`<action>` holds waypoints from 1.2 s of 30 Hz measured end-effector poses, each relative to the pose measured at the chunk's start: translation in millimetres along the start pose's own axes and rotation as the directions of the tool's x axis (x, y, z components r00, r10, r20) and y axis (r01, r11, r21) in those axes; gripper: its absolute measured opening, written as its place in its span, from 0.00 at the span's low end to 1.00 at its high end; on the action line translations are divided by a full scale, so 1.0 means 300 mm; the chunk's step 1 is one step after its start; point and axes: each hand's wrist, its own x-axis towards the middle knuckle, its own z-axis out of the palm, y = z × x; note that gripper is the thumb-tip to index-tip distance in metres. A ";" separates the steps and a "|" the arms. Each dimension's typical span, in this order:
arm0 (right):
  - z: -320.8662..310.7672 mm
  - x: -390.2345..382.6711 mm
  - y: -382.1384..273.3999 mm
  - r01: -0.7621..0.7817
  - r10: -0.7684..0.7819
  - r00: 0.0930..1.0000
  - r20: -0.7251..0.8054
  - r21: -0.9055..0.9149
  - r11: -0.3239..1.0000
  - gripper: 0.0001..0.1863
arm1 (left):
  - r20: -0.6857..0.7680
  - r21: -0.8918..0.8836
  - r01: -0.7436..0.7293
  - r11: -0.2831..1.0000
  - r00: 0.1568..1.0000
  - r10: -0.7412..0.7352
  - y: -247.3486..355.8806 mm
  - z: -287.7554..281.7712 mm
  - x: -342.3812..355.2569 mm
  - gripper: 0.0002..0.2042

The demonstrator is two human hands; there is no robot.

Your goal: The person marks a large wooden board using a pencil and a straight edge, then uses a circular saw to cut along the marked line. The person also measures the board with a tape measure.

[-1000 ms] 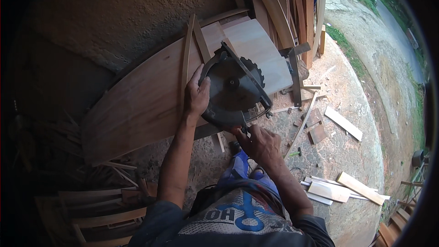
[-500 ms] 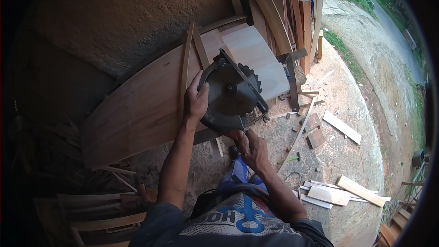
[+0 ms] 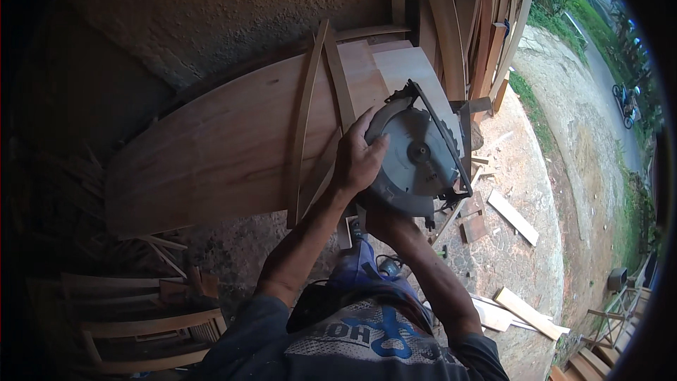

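A dark circular saw (image 3: pixel 437 166), its toothed blade facing up, is held above the workbench of wide pale boards (image 3: pixel 197 162). My left hand (image 3: pixel 358 155) wraps round the left side of its curved guard. My right hand (image 3: pixel 388 222) is under the lower part of the saw, where its fingers and whatever they hold are hidden by the saw. Two narrow wooden strips (image 3: pixel 310 99) cross the boards just left of the saw.
Long timber (image 3: pixel 448 21) leans on the rough wall at the back. Offcuts (image 3: pixel 513 216) lie on the concrete floor at the right, with more pieces (image 3: pixel 529 314) nearer me. Stacked frames (image 3: pixel 148 317) sit at lower left. Outside, a person on a motorbike (image 3: pixel 626 106) is on the road.
The saw and both hands have moved right, and the right hand has gone further under the saw. The view has shifted, and the motorbike has appeared on the road.
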 end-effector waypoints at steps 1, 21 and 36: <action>-0.012 0.005 0.012 -0.039 0.038 0.999 0.037 0.015 0.999 0.22 | 0.012 0.080 -0.082 0.993 0.997 0.081 0.007 0.035 0.012 0.26; -0.372 -0.801 0.057 -0.727 0.936 0.274 0.220 0.684 0.052 0.32 | 0.100 0.857 -0.007 0.515 0.983 -0.152 -0.556 -0.328 -0.110 0.35; -0.285 -0.916 0.059 -0.714 0.952 0.166 0.257 0.697 -0.063 0.25 | 0.191 0.772 -0.126 0.622 0.981 -0.038 -0.661 -0.367 -0.092 0.33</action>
